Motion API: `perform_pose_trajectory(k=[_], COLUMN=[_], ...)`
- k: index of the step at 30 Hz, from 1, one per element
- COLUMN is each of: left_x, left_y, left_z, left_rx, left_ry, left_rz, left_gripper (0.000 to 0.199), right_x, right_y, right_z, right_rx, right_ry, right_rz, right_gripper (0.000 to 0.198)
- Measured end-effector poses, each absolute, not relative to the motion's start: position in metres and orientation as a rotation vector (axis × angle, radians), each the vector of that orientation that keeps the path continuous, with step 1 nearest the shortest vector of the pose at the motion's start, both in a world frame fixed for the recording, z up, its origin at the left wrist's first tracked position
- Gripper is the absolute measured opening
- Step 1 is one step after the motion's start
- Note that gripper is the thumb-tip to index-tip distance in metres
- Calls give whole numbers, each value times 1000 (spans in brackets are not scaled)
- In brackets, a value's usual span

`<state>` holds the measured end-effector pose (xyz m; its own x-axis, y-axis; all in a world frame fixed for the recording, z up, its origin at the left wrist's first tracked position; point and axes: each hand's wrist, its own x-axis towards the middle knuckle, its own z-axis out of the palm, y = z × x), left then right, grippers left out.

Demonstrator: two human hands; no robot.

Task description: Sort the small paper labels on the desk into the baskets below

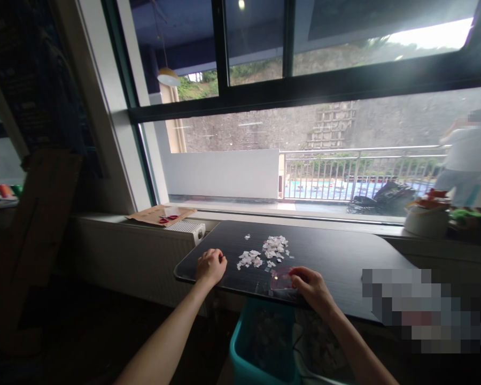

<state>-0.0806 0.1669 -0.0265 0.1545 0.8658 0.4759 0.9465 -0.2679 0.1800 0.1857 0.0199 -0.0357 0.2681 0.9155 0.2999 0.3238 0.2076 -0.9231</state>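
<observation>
Right hand (309, 283) pinching pinkish clear piece (279, 279); left hand (211, 266) curled, contents unclear; poster lettering (12, 75) illegible

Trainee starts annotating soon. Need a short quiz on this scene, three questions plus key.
1. Which hand holds the clear pinkish piece?
2. True or false: the teal bin sits lower than the black tabletop.
3. What lies on the brown sheet by the window?
A) a hammer
B) red-handled scissors
C) a mug

Key:
1. The right hand.
2. True.
3. B.
</observation>
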Motion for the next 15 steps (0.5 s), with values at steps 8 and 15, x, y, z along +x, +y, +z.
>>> perform_pose_trajectory(k=[8, 15], left_x=[-82, -82], left_y=[173, 174], left_z=[-32, -33], left_rx=[-2243, -2255], left_ry=[-1780, -1769], left_rz=[-774, -778], left_gripper=[12, 11], right_x=[185, 186], right_y=[22, 26], right_z=[-38, -44], right_rx=[-1314, -1312], right_ry=[-1306, -1358], right_rz=[689, 692], right_gripper=[26, 27])
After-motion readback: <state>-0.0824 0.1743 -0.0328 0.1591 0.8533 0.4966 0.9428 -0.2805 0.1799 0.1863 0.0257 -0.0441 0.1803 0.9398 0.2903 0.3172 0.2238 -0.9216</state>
